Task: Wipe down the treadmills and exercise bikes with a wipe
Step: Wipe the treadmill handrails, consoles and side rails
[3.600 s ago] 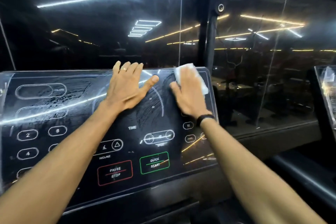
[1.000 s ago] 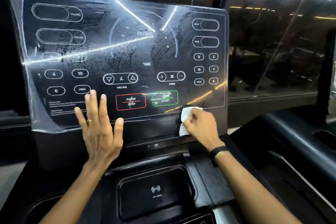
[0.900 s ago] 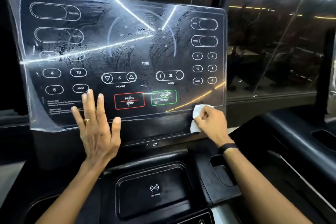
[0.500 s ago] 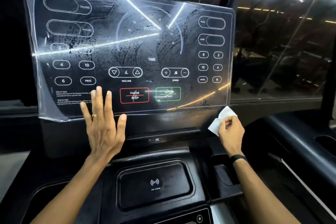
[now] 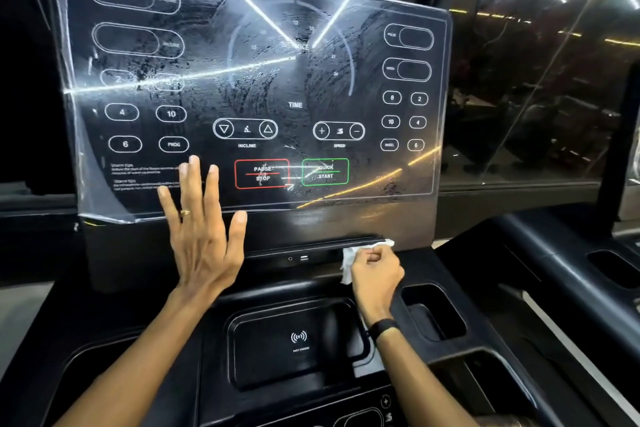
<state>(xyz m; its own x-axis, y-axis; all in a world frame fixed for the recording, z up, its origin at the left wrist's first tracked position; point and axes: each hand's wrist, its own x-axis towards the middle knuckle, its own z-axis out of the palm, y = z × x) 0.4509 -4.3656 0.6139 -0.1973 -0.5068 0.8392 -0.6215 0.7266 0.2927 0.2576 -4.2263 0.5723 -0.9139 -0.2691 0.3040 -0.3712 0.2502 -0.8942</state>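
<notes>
Head view: right hand [image 5: 375, 276], at 5 o'clock, fingers curled tight on the wipe [image 5: 350, 262], which touches the ledge [image 5: 311, 246] under the console [image 5: 256, 87]. Left hand [image 5: 202, 229], fingers straight and spread, braces the console's lower edge at 7 o'clock. Recommended: drag the wipe along the ledge with steady pressure. Console film shows smears. Room dark; glass [image 5: 536, 97] at 2 o'clock reflects strip lights.

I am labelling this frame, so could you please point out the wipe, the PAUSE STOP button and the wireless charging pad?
wipe [image 5: 347, 262]: head view, white fold left of the knuckles.
PAUSE STOP button [image 5: 262, 174]: head view, centre of red outline.
wireless charging pad [image 5: 299, 337]: head view, charging symbol.
</notes>
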